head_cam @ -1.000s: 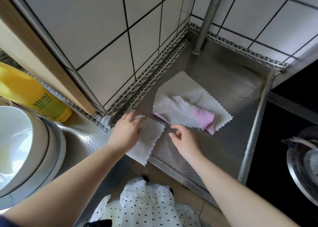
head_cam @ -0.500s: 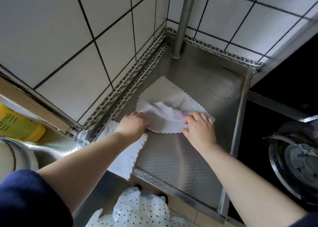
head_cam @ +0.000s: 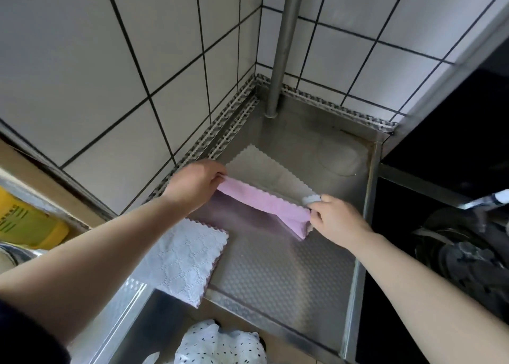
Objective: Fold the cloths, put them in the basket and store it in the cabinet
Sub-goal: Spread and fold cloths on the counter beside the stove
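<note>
A pink cloth (head_cam: 265,205) hangs stretched above the steel counter (head_cam: 278,275). My left hand (head_cam: 192,183) pinches its far left corner and my right hand (head_cam: 334,219) pinches its right corner. Under it, a grey-white cloth (head_cam: 264,168) with zigzag edges lies flat toward the back corner. A folded white cloth (head_cam: 183,259) with an embossed pattern rests at the counter's front left edge, just below my left forearm. No basket or cabinet is in view.
White tiled walls (head_cam: 110,74) close the back and left. A steel pole (head_cam: 285,46) rises from the back corner. A black stove with a pot (head_cam: 468,253) lies right of the counter's raised rim. A yellow bottle (head_cam: 24,223) stands at far left.
Both hands took hold of the crumpled pink cloth, lifted it off the grey-white cloth and pulled it out taut between them. The view tilted up toward the wall.
</note>
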Demonstrator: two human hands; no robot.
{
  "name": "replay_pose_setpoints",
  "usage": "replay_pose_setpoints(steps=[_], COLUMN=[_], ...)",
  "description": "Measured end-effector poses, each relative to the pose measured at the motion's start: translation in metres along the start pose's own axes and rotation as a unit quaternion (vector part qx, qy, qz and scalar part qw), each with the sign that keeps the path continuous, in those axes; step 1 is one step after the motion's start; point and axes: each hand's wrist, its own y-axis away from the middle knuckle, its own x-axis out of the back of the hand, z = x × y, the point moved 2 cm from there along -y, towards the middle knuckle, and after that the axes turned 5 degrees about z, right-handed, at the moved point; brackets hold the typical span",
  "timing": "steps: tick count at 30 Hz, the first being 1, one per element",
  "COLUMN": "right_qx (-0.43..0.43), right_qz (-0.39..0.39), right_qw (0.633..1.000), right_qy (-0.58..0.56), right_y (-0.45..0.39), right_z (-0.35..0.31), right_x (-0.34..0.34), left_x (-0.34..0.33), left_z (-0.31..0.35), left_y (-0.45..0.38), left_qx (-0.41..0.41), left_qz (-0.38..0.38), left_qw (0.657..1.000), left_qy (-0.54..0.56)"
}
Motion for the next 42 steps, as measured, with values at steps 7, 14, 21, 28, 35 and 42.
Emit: replay_pose_setpoints(steps=[7,14,21,28,35,42], right_qx=[0.004,-0.155,-0.174,-0.186,-0.251,-0.266], right_qz=[0.120,0.303,0.384,0.327,0.133,0.055], right_qw=[0.993,0.914,0.872,0.886,0.892,0.913], right_qy=[0.009,-0.222,-0.248,-0.271,-0.351,-0.303], right_y=[0.008,-0.030,-0.027,0.017,0.079,0.113], right_z=[0.036,0.063,0.069,0.077,0.055,0.040], right_x=[0.069,0.155,0.214,0.136,0.010,-0.042], left_x=[0.049,0.093,0.139,0.099,0.005,-0.046], left_z=[0.029,0.067,0.106,0.093,0.046,0.016], left_y=[-0.039,-0.110,-0.142,-0.086,0.004,0.062], left_qx=[-0.014,0.063,-0.005,-0.045,-0.016,0.035], left_qz=[0.072,0.147,0.224,0.142,-0.029,-0.128], left_qw=[0.997,0.970,0.948,0.975,0.993,0.989], left_qy=[-0.001,0.183,0.226,0.162,0.110,0.069])
